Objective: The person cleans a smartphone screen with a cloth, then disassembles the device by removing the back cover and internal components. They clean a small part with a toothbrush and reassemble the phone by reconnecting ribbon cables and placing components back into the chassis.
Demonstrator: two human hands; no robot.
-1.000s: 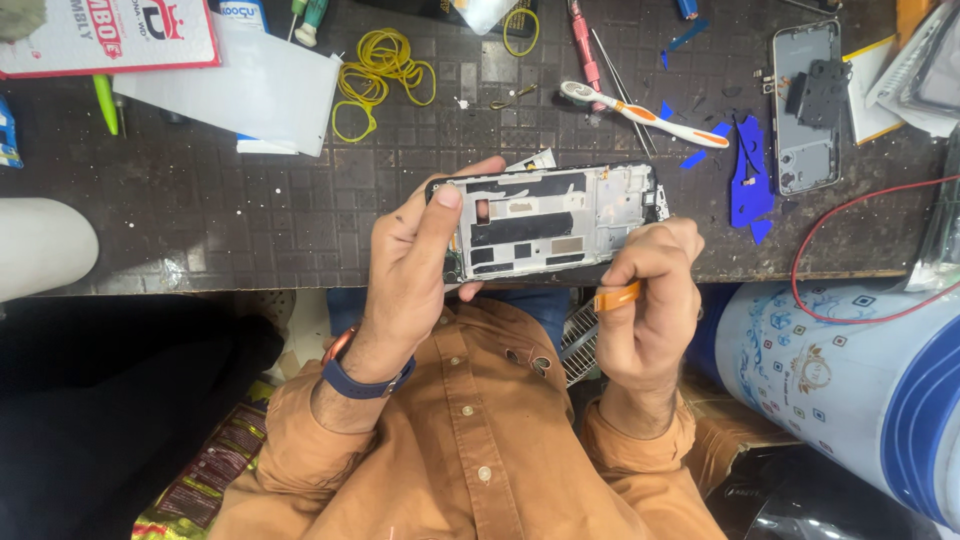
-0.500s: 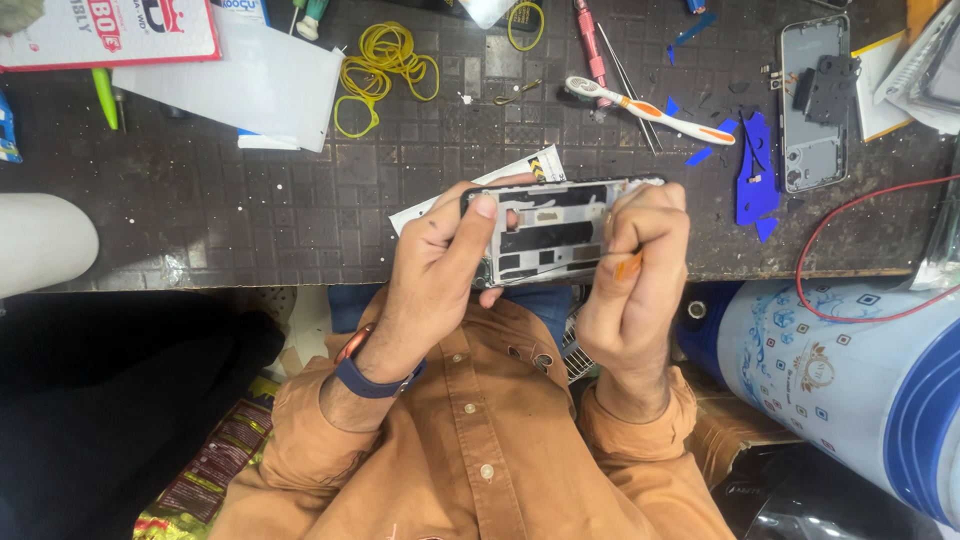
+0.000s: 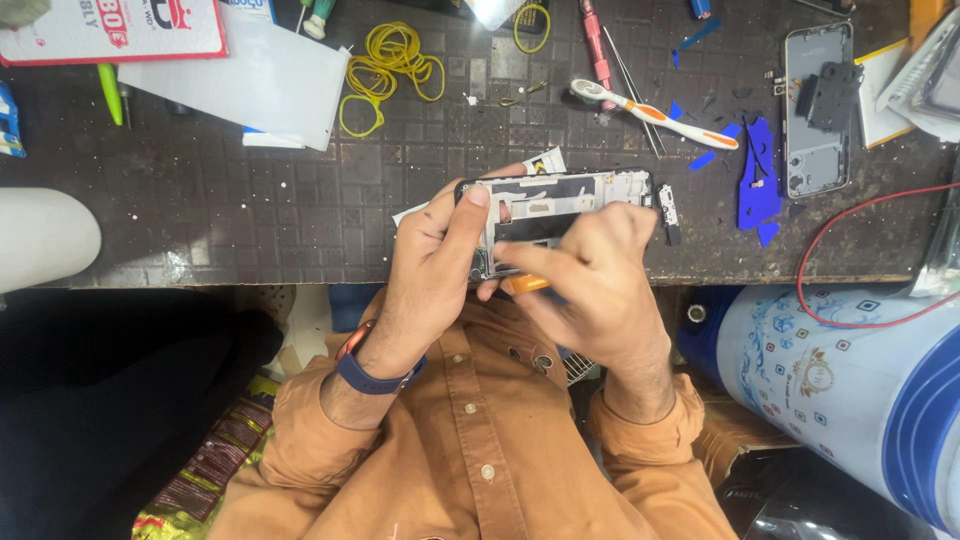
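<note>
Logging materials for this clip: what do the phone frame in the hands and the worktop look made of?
Phone frame: looks like silvery metal in a black, probably plastic rim; dull sheen. Worktop: dark mat with a moulded square grid, likely rubber; matte, speckled white.

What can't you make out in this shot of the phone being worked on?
- Head view: tip of the orange-handled tool, hidden under the right hand.
- Lower left corner of the opened phone frame, covered by the left hand.
- Second opened phone, partly under a black part; inner parts too small.

the right hand hides the orange-handled tool tip (and part of the phone frame).
</note>
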